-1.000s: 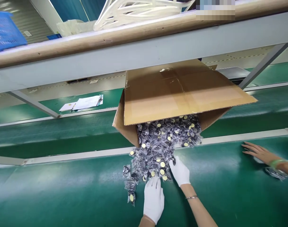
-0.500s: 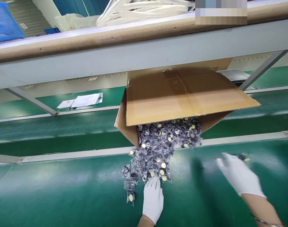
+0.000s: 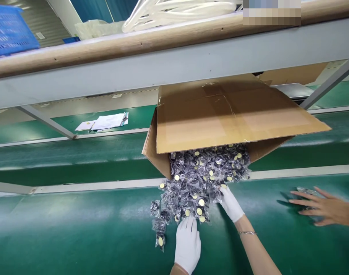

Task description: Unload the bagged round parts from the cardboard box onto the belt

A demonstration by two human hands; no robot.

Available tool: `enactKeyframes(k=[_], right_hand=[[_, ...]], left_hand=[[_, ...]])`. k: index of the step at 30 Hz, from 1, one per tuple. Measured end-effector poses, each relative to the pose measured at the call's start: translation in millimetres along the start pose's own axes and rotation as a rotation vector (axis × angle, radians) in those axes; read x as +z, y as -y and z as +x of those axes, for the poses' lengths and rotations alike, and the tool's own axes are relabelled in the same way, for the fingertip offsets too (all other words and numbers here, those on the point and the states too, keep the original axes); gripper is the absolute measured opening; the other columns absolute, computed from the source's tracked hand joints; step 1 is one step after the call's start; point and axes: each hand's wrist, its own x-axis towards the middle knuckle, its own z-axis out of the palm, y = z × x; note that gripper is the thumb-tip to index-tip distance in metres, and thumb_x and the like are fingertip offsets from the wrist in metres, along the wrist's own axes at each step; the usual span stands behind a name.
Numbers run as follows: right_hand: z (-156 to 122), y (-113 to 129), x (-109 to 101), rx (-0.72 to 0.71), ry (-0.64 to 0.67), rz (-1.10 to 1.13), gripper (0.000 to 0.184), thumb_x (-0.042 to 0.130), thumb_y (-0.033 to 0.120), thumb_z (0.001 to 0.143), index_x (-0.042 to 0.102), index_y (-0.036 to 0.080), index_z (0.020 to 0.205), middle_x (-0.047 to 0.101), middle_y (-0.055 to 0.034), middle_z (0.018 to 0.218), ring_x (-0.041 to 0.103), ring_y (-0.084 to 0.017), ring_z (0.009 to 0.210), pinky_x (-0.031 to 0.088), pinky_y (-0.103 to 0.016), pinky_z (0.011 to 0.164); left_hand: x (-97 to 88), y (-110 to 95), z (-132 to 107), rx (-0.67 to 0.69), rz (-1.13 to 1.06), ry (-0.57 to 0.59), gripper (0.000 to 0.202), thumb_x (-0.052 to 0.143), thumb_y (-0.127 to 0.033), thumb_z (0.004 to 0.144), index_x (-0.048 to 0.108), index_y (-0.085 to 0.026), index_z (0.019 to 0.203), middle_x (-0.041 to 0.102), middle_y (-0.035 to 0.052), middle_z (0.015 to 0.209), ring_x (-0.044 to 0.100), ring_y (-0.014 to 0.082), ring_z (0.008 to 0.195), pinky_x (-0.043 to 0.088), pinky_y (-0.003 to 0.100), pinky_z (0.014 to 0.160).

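A cardboard box (image 3: 220,114) lies on its side on the green belt (image 3: 77,233), and a heap of small clear packets with dark parts and yellow discs (image 3: 197,179) spills from its mouth. My left hand (image 3: 188,242), in a white glove, rests flat at the near edge of the heap, fingers stretched out. My right hand (image 3: 230,204), also gloved, reaches into the right side of the heap, fingers curled among the packets. What it holds, if anything, is hidden.
Another person's bare hand (image 3: 323,208) lies spread on a packet at the right of the belt. A shelf beam (image 3: 163,65) crosses overhead, with a blue crate (image 3: 10,30) on top. Papers (image 3: 105,122) lie on the far belt.
My right hand has swung back from the right of the belt to the heap. The other person's bare hand has come back into view at the right. My left hand has stayed put.
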Motion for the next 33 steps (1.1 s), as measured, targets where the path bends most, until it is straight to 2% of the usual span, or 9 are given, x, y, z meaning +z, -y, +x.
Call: enactKeyframes(k=[5,11,15,19,21,25,27,30,33], right_hand=[[-23,7,-27,0.157,0.157,0.279,0.048,0.082,0.062,0.065,0.063,0.025,0.087,0.073,-0.011,0.117,0.068,-0.027,0.096,0.058,-0.045,0.084],[-48,34,-63,0.113,0.084,0.198,0.061,0.091,0.052,0.059,0.067,0.025,0.108,0.072,-0.0075,0.12,0.066,-0.019,0.091,0.055,-0.03,0.076],[-55,77,-161,0.011,-0.14,-0.191,0.07,0.077,0.056,0.067,0.061,0.022,0.126,0.07,-0.0166,0.122,0.068,-0.032,0.106,0.057,-0.042,0.084],[-56,113,-228,-0.017,-0.671,-1.071,0.065,0.056,0.058,0.085,0.065,0.008,0.126,0.061,-0.0373,0.126,0.059,-0.051,0.123,0.048,-0.066,0.095],[-51,109,-205,-0.142,-0.637,-1.32,0.059,0.045,0.053,0.093,0.066,0.009,0.126,0.063,-0.033,0.128,0.06,-0.047,0.122,0.048,-0.066,0.099],[-22,72,-78,-0.605,0.082,-1.309,0.05,0.043,0.022,0.091,0.063,0.017,0.137,0.059,-0.0122,0.147,0.052,-0.027,0.138,0.039,-0.046,0.12],[-4,55,-21,-0.64,0.246,-1.292,0.055,0.049,0.012,0.083,0.064,0.019,0.135,0.054,-0.0093,0.153,0.046,-0.027,0.142,0.034,-0.046,0.123],[12,41,16,-0.472,0.155,-1.228,0.044,0.055,0.013,0.082,0.068,0.019,0.124,0.062,-0.0146,0.141,0.053,-0.031,0.13,0.041,-0.046,0.113],[8,36,10,-0.31,-0.001,-1.165,0.035,0.049,0.027,0.092,0.065,0.016,0.121,0.068,-0.0181,0.121,0.063,-0.029,0.111,0.051,-0.038,0.094]], left_hand=[[0.1,0,1,-0.007,-0.005,0.023,0.038,0.049,-0.02,0.093,0.07,-0.019,0.124,0.075,0.0073,0.122,0.07,0.0255,0.11,0.061,0.045,0.096],[3.4,0,0,-0.021,-0.026,0.03,0.038,0.048,-0.021,0.093,0.071,-0.019,0.123,0.076,0.0077,0.12,0.069,0.0251,0.111,0.06,0.045,0.097],[5.4,-1,-1,-0.041,-0.028,0.009,0.038,0.047,-0.02,0.093,0.071,-0.019,0.123,0.075,0.0074,0.121,0.068,0.0248,0.112,0.059,0.046,0.099],[9.3,-1,-3,-0.053,-0.047,0.014,0.037,0.049,-0.021,0.093,0.07,-0.019,0.123,0.073,0.0078,0.124,0.066,0.0251,0.114,0.057,0.045,0.101],[11.4,-1,-5,-0.044,-0.034,0.011,0.037,0.051,-0.021,0.092,0.07,-0.019,0.124,0.073,0.0081,0.124,0.065,0.0251,0.114,0.056,0.046,0.102],[14.1,-1,-8,-0.034,0.005,-0.013,0.038,0.053,-0.022,0.091,0.069,-0.02,0.126,0.072,0.0074,0.124,0.064,0.0255,0.115,0.054,0.047,0.104],[13.5,-1,-9,-0.033,0.011,-0.009,0.039,0.054,-0.022,0.091,0.068,-0.021,0.127,0.072,0.0074,0.125,0.063,0.0258,0.116,0.053,0.046,0.104],[9.6,0,-8,-0.01,0.015,0.012,0.04,0.054,-0.021,0.092,0.067,-0.02,0.129,0.072,0.0077,0.126,0.064,0.0256,0.115,0.054,0.045,0.102],[3.3,0,-3,0.006,0.015,-0.006,0.038,0.052,-0.021,0.092,0.067,-0.019,0.127,0.073,0.0071,0.124,0.066,0.0246,0.112,0.056,0.044,0.099]])
